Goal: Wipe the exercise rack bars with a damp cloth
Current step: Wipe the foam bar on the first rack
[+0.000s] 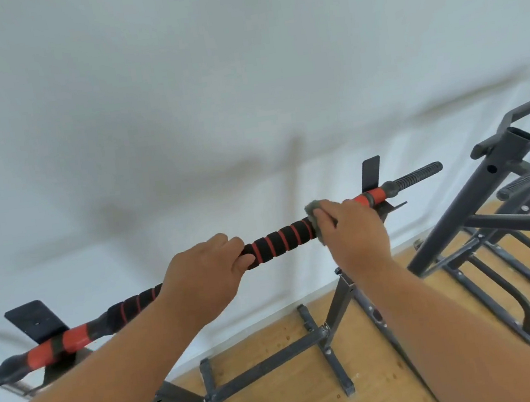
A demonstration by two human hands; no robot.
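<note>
White wall behind, wood floor (286,358) below, and you're up at the bar (278,239) resting across the rack.
Your left hand (205,280) curls round the foam grip, steadying it; your right hand (353,235) presses the grey cloth (312,210) onto the bar just right of that. Foam gives and drags; bar's stiff, probably heavy. Keep the cloth bunched and wrapped round.

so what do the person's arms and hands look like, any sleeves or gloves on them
Both forearms are bare as far as the frame shows, with no sleeve in view. The left hand and the right hand wear no gloves, and no rings or watch show.
</note>
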